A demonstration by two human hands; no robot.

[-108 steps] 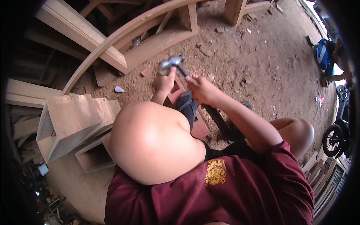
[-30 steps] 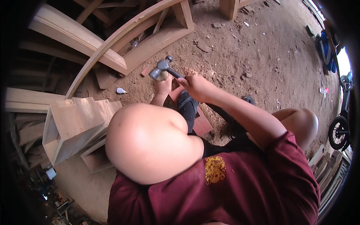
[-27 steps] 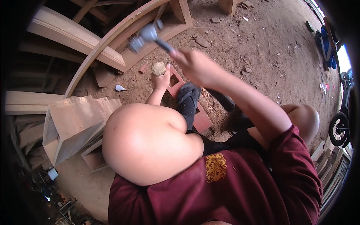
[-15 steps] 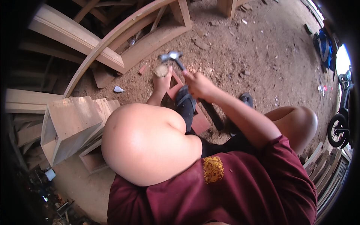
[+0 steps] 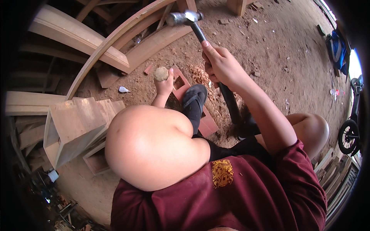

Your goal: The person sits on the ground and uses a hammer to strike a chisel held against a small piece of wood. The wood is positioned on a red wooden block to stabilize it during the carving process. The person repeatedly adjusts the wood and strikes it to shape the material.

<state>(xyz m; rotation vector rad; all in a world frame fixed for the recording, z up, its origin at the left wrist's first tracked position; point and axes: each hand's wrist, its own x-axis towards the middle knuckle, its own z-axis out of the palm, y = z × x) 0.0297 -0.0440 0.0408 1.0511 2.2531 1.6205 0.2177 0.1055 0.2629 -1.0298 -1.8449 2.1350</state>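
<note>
My right hand (image 5: 222, 65) is wrapped round the black handle of a hammer (image 5: 187, 17), whose metal head is raised up and away from the board. Gripped upright in my left hand (image 5: 165, 85) is a chisel (image 5: 161, 73); only the round, worn end of its wooden handle shows, and its blade is hidden. Beside that hand lies a reddish wooden board (image 5: 210, 125) with a rectangular hole cut near its far end. My foot in a dark flip-flop (image 5: 194, 97) presses on the board.
Wood chips (image 5: 199, 74) are scattered on the dirt floor right of the board. A curved wooden frame (image 5: 148, 48) and stacked timber pieces (image 5: 79, 117) stand at the left. A small white object (image 5: 123, 89) lies near them. A wheeled bike (image 5: 350, 131) stands far right.
My right hand has lifted the hammer up and away from the chisel's handle end. My left hand and the chisel have shifted slightly left.
</note>
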